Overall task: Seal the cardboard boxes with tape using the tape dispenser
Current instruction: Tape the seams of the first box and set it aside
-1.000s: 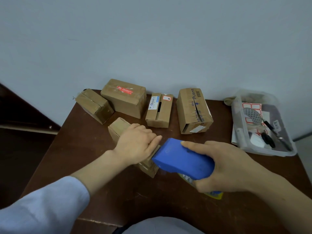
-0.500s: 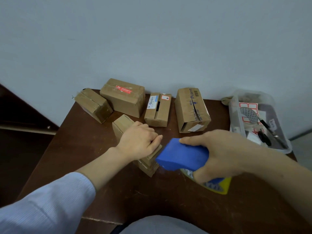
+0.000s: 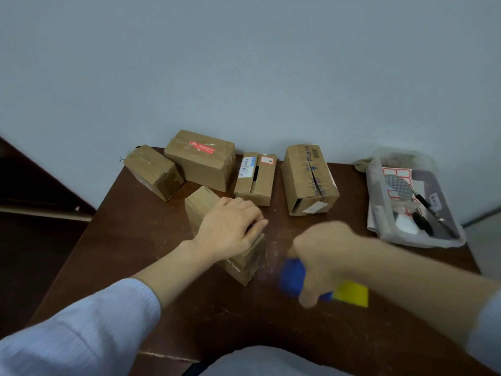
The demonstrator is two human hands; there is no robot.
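My left hand [image 3: 230,229] lies palm down at the middle of the frame, pressing on top of the small cardboard box [image 3: 202,203]. Its fingers are close together and slightly bent, pointing right, with the thumb stretched along the near side. Its forearm runs bare toward the lower left, where a pale blue sleeve [image 3: 81,329] covers it. My right hand [image 3: 322,256] sits lower, right of centre, and is blurred. With knuckles up, it seems to be wrapped around the blue tape dispenser [image 3: 291,278]. That forearm enters from the lower right edge.
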